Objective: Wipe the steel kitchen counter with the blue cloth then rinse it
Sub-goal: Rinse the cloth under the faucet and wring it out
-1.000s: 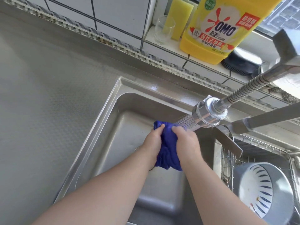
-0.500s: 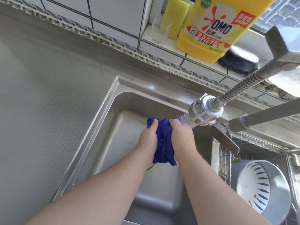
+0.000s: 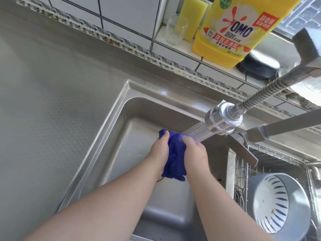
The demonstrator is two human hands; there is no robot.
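Observation:
The blue cloth (image 3: 174,157) is bunched up between both my hands over the steel sink (image 3: 121,108). My left hand (image 3: 159,150) grips its left side, and my right hand (image 3: 195,153) grips its right side. Water sprays from the chrome faucet head (image 3: 223,119) onto the top of the cloth and my right fingers. A loose end of the cloth hangs below my wrists. The steel counter (image 3: 43,101) stretches out to the left of the sink.
A yellow detergent bottle (image 3: 234,30), a clear glass (image 3: 176,29) and a yellow sponge (image 3: 192,14) stand on the tiled ledge behind the sink. A wire rack (image 3: 243,164) with a white and blue bowl (image 3: 271,204) sits at the right. A steel faucet arm (image 3: 286,124) crosses above it.
Both hands have worked the cloth under the spray, shifting slightly; the hanging end has changed shape. The view has drifted a little.

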